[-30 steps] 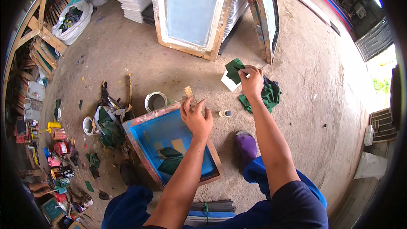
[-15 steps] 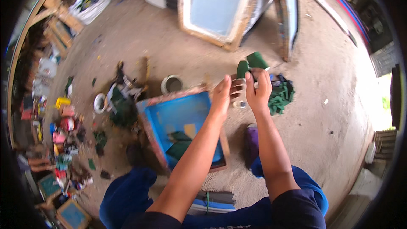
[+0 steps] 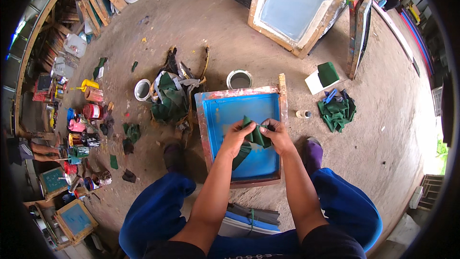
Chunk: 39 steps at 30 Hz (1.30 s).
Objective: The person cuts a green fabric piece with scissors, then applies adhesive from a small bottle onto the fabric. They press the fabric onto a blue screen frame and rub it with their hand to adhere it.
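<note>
Head-worn fisheye, steeply downward, close over the blue-meshed frame point(image 3: 244, 134)

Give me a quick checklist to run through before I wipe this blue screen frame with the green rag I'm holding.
1. Both hands on the green rag: ok, left hand and right hand pinch it together.
2. Rag over the blue screen frame: ok, held above the mesh.
3. Rag unfolded: not ok, it is bunched.
4. Frame lying flat on the floor: ok.
5. Open tin clear of the frame: not ok, it sits close behind the far edge.
6. Rag clean or wet: cannot tell.
</note>
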Tool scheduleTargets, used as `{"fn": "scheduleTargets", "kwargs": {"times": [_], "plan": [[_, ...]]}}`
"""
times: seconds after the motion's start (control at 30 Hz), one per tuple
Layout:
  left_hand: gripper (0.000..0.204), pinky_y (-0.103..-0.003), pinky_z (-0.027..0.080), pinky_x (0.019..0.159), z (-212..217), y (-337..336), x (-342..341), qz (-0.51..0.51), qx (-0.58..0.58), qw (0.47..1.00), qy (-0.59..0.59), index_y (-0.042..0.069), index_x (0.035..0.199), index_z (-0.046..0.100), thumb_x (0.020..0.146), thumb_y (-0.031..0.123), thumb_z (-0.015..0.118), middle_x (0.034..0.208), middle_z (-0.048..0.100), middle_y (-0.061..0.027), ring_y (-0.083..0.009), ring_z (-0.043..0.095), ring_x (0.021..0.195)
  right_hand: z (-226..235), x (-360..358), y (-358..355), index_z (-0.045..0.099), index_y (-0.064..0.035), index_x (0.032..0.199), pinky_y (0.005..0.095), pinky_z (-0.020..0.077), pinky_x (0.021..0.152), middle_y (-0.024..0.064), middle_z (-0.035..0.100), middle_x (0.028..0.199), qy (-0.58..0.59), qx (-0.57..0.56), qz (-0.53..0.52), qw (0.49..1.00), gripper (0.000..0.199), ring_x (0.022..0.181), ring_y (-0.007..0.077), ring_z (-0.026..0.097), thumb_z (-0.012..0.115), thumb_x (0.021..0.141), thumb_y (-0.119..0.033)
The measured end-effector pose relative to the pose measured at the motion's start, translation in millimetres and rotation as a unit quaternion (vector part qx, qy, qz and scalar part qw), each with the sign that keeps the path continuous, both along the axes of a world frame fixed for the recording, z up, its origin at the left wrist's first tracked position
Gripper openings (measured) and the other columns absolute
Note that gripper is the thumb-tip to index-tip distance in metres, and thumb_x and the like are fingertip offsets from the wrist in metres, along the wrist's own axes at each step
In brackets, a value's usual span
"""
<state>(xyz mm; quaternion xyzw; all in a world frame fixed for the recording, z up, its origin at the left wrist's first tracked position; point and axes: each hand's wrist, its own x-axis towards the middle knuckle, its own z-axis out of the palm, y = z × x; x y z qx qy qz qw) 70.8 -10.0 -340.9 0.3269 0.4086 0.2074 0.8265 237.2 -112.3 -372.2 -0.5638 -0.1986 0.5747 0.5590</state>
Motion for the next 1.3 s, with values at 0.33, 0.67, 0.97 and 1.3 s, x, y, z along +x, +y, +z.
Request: {"fn": "scheduleTargets", "kwargs": {"times": [0.33,0.67,0.97,1.3], "plan": [[0.041,-0.033,0.053,0.068,-40,59,-27,0.161,0.32,0.893,0.273,0.003,0.114,0.07,0.086,0.028,0.087,0.086,0.067,-0.0058,-0.0168,0.064,0.077,12,-8,63,0.063,-0.0009,0.126,0.0473,0.052,0.096,0.0281,0.065,0.125,-0.633,-0.042,-0.083,0.768,0.042,0.117,0.0437,0.063,0.078,0.092,-0.02],[0.056,-0.054,0.05,0.088,-105,44,-102,0.125,0.259,0.853,0.435,0.002,0.117,0.069,0.106,0.053,0.048,0.105,0.072,-0.0245,-0.0479,0.066,0.1,-72,-116,61,0.034,-0.0095,0.162,0.0581,0.0247,0.124,0.0224,0.032,0.167,-0.723,-0.104,0.088,0.677,0.079,0.155,0.042,0.029,0.052,0.102,-0.057],[0.065,-0.058,0.051,0.087,-117,41,-99,0.148,0.34,0.815,0.446,-0.002,0.114,0.072,0.11,0.052,0.037,0.105,0.073,-0.03,-0.0531,0.066,0.101,-41,-83,77,0.029,0.0008,0.162,0.0543,0.0214,0.127,0.0231,0.026,0.17,-0.699,-0.184,-0.006,0.691,0.086,0.157,0.0399,0.025,0.042,0.104,-0.062],[0.068,-0.059,0.05,0.09,-112,41,-94,0.133,0.33,0.796,0.489,-0.002,0.118,0.072,0.109,0.054,0.034,0.11,0.072,-0.0303,-0.054,0.065,0.105,-68,-101,71,0.037,-0.0074,0.16,0.058,0.0201,0.126,0.0196,0.029,0.169,-0.673,-0.129,-0.03,0.727,0.084,0.158,0.0394,0.024,0.054,0.098,-0.061]]}}
